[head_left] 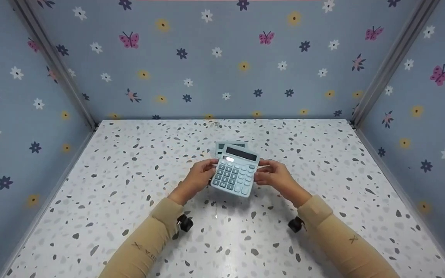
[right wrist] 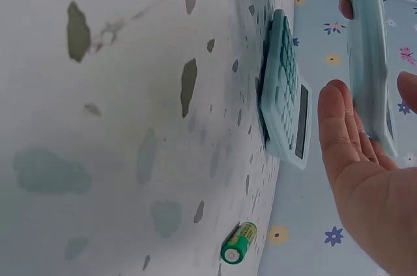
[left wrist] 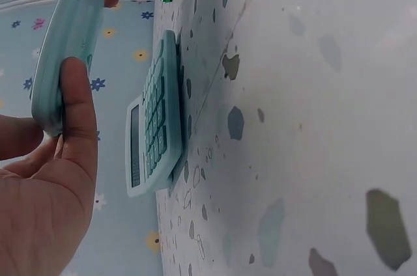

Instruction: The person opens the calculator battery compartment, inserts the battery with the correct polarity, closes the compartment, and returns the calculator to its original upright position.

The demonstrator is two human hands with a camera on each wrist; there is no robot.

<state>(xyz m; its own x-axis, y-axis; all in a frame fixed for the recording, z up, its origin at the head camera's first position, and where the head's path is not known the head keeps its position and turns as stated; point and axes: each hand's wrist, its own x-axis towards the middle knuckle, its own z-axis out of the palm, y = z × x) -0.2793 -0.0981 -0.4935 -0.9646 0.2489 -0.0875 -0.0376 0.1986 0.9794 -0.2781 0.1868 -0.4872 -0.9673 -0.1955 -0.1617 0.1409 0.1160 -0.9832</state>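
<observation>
A light blue calculator (head_left: 235, 170) is raised above the table, tilted, with its keys and dark display facing up. My left hand (head_left: 199, 177) grips its left edge; in the left wrist view the thumb and fingers lie on either side of the casing. At the right edge, my right hand (head_left: 278, 177) holds it with extended fingers against the back and the thumb toward the front. A second light blue calculator (head_left: 220, 148) rests on the table behind, partly hidden by the raised one. Its keys (left wrist: 156, 120) and display show in the left wrist view.
A green battery (right wrist: 238, 243) lies on the speckled white table (head_left: 149, 154), beyond the second calculator in the left wrist view. Blue flowered panels (head_left: 222, 58) stand at the back and both sides.
</observation>
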